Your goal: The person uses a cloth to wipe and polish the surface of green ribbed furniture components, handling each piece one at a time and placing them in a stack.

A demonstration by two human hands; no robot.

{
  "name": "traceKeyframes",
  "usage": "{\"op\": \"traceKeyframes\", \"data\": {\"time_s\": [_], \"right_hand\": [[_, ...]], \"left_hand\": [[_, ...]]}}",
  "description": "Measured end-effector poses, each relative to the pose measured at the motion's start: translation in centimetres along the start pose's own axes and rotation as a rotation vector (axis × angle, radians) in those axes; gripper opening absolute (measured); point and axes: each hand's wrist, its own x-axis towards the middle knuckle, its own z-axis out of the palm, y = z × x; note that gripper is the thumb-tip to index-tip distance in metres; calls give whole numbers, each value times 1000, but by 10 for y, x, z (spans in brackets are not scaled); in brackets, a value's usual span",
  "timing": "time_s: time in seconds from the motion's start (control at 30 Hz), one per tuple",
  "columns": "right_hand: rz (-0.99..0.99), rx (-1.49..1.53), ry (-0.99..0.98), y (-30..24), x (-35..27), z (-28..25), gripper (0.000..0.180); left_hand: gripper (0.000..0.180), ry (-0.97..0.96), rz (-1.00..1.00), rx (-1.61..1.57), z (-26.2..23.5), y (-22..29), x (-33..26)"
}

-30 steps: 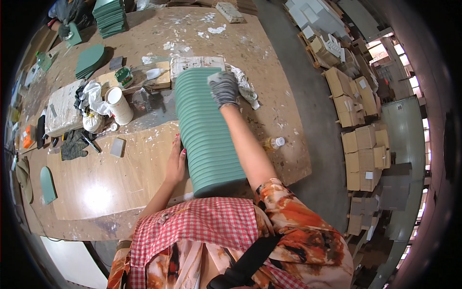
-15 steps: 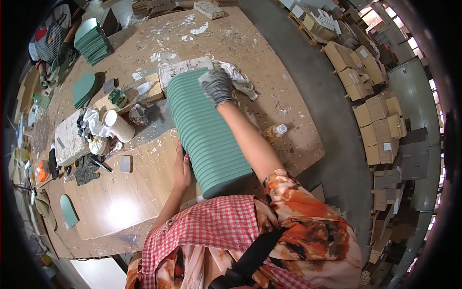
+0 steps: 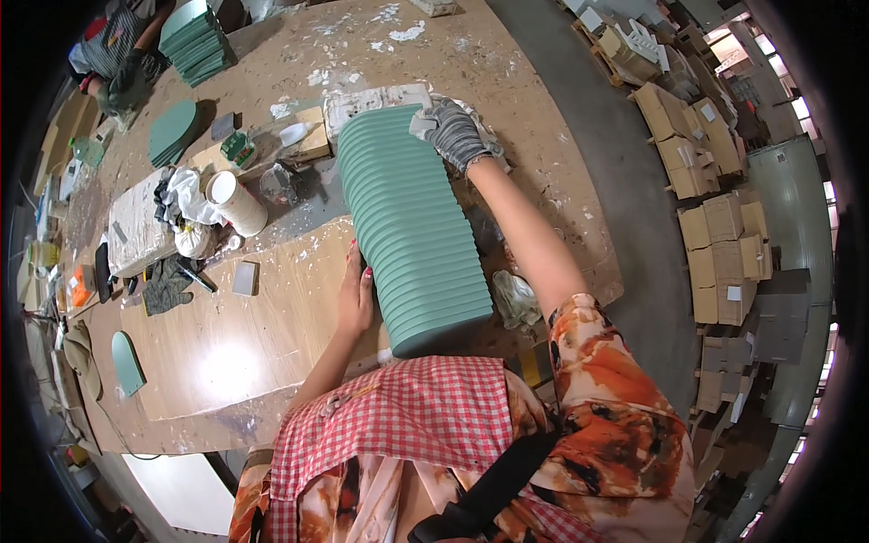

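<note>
A long row of green panels [image 3: 412,226] with rounded edges, packed face to face, lies on the table in front of me. My left hand [image 3: 356,294] is bare, its fingers stretched flat along the row's left side near the close end. At the far right corner of the row is my right hand [image 3: 454,136], in a grey knit glove. Its fingers are closed on a small whitish rag [image 3: 420,125], pressed against the panels' edges; part of the rag is hidden by the glove. A white paint-stained block [image 3: 376,101] sits against the row's far end.
Left of the row stand a white cup [image 3: 237,204], a dark glove [image 3: 169,285] and a small grey block [image 3: 245,278]. More green panels [image 3: 195,50] are stacked at far left, near another person's gloved hand [image 3: 127,86]. Crumpled plastic [image 3: 518,300] lies under my right forearm.
My right hand has moved from the top of the row's far end to its right edge. My left hand stays against the left side. The whole view has shifted slightly.
</note>
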Motion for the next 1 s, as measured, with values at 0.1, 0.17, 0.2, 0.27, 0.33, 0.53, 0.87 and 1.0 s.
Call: {"op": "traceKeyframes", "data": {"time_s": [0.1, 0.17, 0.2, 0.27, 0.33, 0.53, 0.87, 1.0], "right_hand": [[53, -203, -81, -8, 14, 14, 40], [0, -158, -42, -15, 15, 22, 44], [-21, -177, -54, -23, 18, 28, 45], [-9, -242, -112, -42, 24, 36, 49], [-36, -277, -88, -41, 30, 49, 48], [-74, -407, -262, -75, 47, 98, 43], [-106, -361, -135, -67, 24, 61, 40], [-159, -613, -261, -21, 23, 19, 31]], "left_hand": [[56, -3, 2, -7, 2, -1, 0], [57, -1, 3, 1, 2, -5, -1], [56, 3, 15, 12, 1, -7, -2], [56, 4, 28, 25, 1, -8, -3], [55, 1, 30, 3, 6, -5, 1], [55, -27, 25, -8, 8, 1, 3], [55, 22, -4, 36, -5, -8, -6], [55, 9, -4, 11, -1, -1, -1]]}}
